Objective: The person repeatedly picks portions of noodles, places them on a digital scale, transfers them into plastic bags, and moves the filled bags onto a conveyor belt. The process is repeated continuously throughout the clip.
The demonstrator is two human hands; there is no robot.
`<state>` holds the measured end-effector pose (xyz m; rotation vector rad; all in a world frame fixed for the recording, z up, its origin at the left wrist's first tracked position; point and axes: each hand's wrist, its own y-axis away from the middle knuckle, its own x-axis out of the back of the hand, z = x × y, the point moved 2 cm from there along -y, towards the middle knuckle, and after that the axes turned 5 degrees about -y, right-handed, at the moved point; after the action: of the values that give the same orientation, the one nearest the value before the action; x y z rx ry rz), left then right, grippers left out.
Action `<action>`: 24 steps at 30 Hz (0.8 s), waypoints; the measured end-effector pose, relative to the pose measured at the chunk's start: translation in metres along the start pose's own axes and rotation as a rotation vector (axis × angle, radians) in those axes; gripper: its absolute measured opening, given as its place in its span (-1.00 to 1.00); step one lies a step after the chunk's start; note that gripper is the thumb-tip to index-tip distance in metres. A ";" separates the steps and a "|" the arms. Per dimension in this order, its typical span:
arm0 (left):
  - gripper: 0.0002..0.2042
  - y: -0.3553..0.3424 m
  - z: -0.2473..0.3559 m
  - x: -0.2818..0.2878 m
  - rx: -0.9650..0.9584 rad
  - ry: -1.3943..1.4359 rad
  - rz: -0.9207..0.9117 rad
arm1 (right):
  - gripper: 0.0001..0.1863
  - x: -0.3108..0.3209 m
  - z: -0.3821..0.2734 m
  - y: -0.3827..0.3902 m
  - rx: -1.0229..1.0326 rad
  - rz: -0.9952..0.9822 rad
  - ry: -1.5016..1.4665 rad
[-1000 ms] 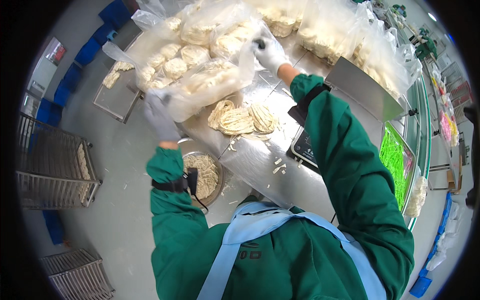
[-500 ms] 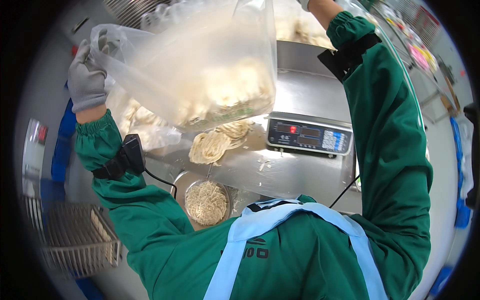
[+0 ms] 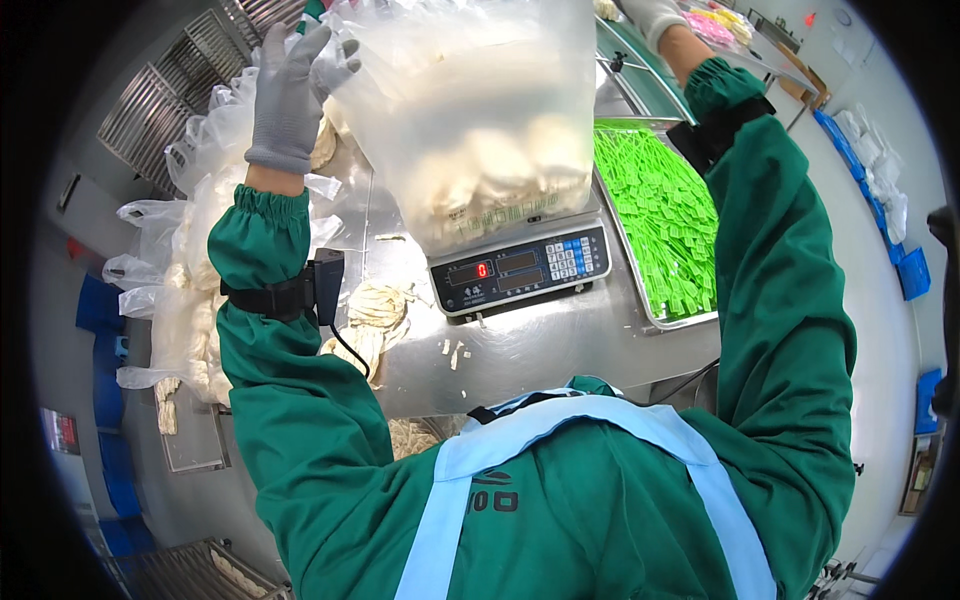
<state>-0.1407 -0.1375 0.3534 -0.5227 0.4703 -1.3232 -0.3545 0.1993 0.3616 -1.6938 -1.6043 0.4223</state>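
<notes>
A large translucent plastic bag hangs full of pale, noodle-like bundles, its bottom over the scale. Whether it touches the weighing plate I cannot tell. My left hand, in a grey glove, grips the bag's upper left side with fingers and thumb curled at its edge. At the top edge my gloved right hand is by the bag's upper right side, its fingers largely cut off by the frame. The bag stays stretched up between both hands. Left of the scale lies a loose pile of the pale strands.
A metal tray of bright green strips stands right of the scale. More filled clear bags crowd the left of the steel table. Pale crumbs lie near the front. Cables run from black boxes strapped to both sleeves.
The bag has swung right, from above the strand pile to over the scale. Both hands have moved with it. The view has shifted, bringing the green strips into sight.
</notes>
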 end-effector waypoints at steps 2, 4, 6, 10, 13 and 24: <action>-0.42 0.013 -0.009 0.006 0.073 -0.125 0.068 | -0.85 0.012 0.009 0.011 0.090 -0.025 0.067; -0.40 0.036 -0.021 0.028 -0.035 -0.302 0.074 | -0.88 0.028 0.024 0.041 -0.125 -0.064 -0.278; -0.42 0.080 -0.043 0.065 -0.170 -0.273 0.147 | -0.70 0.048 0.029 0.090 0.089 -0.116 -0.213; -0.46 0.228 -0.116 0.135 0.238 -0.822 0.543 | -0.74 0.060 0.055 0.250 -0.303 -0.233 -0.179; -0.30 0.360 -0.166 0.150 0.689 -1.452 0.358 | -0.73 0.054 0.068 0.360 -0.723 -0.487 -0.197; -0.26 0.430 -0.196 0.170 0.887 -1.702 0.306 | -0.62 0.005 0.073 0.451 -0.591 -1.197 0.195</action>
<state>0.1082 -0.2516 -0.0676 -0.5826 -1.3298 -0.3352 -0.0854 0.2569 -0.0036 -0.7774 -2.3502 -0.8410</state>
